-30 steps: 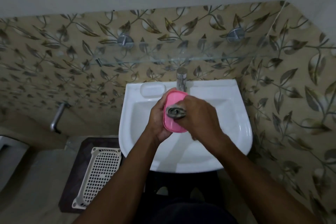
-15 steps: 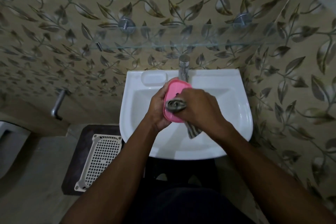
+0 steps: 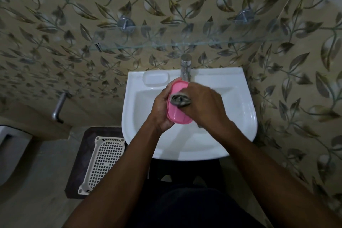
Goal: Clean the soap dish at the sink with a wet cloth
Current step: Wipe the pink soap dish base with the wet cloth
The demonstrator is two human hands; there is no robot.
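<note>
- We take the white sink (image 3: 248,116) as our landmark: the pink soap dish (image 3: 178,114) is held in the air above its bowl, just in front of the tap (image 3: 185,66).
- Our left hand (image 3: 160,109) holds the soap dish from its left side and from underneath; this grip is wrapped closed around the edge, and the dish stands tilted, its hollow side turned toward the right hand.
- Our right hand (image 3: 205,109) has its grip closed on the bunched grey cloth (image 3: 180,100), which is pressed against the upper half of the dish. A tail of cloth seems to hang under the hand, over the bowl, but it is blurred.
- We cannot tell if water runs from the tap; no stream is visible.
- To do this step well, we think the left hand should keep the dish firm and above the bowl, so drips fall into the sink and not on the floor.
- The cloth should go along the full hollow, also in the rounded corners and along the rim, with short strokes and even pressure.
- A wet plastic dish is probably slippery, so the thumb should stay hooked over the edge.
</note>
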